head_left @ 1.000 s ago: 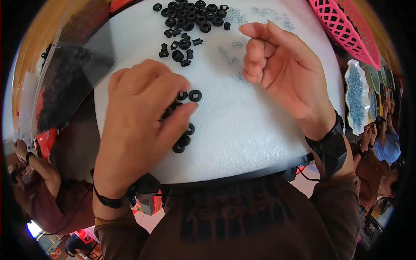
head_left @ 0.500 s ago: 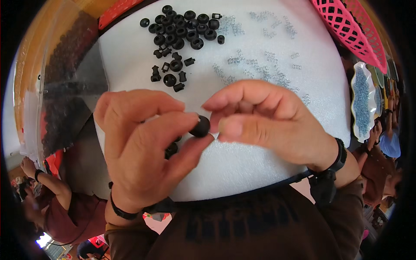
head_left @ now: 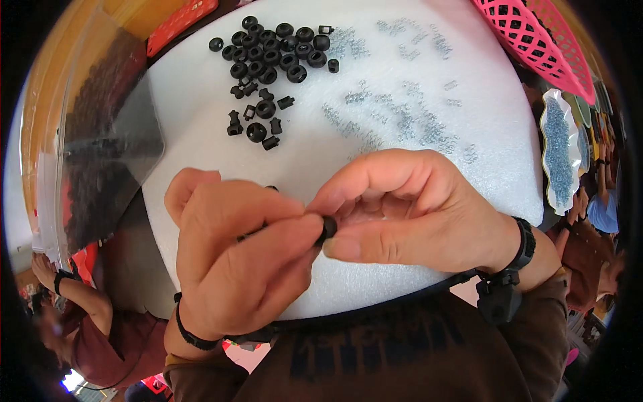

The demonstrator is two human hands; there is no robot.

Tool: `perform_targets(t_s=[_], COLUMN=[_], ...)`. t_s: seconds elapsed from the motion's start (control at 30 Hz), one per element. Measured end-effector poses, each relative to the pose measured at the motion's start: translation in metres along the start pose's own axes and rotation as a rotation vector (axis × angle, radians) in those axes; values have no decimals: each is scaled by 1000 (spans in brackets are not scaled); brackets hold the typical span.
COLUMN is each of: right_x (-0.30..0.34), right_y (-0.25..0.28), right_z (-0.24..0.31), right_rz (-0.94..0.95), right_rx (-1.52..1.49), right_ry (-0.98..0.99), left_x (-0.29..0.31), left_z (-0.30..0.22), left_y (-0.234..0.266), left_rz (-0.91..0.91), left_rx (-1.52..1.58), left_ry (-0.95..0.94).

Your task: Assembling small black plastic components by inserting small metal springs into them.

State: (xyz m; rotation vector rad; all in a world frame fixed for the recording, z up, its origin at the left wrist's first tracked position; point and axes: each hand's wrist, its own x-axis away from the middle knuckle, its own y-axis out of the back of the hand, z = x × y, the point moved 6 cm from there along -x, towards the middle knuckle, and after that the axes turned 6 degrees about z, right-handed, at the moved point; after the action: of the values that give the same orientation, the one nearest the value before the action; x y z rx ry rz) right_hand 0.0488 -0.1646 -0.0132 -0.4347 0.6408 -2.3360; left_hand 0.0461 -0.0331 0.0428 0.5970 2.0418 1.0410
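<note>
Part (head_left: 327, 230), blk, rounded, qty 1, above white mat (head_left: 482, 127), pinched by L hand (head_left: 234, 268), R hand (head_left: 435, 224) now pinching too vs. moment ago, so work apparently two-handed, w/ loose blk pcs (head_left: 270, 57) & tiny springs (head_left: 405, 124) beyond.
</note>
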Motion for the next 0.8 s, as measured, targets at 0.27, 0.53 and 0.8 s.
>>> perform_targets(t_s=[0.27,0.53,0.8], right_x=[5,9,8], right_y=[-1,-17,-23], right_z=[-13,-17,-21], right_rz=[113,323,544], right_rx=[-370,-504,-159], right_ry=[-217,-309,-174], left_x=[8,15,-6], left_z=[-9,-15,21], left_y=[3,12,-7], left_rz=[-3,69,-36], left_rx=[44,-14,267], left_ry=[3,-141,135])
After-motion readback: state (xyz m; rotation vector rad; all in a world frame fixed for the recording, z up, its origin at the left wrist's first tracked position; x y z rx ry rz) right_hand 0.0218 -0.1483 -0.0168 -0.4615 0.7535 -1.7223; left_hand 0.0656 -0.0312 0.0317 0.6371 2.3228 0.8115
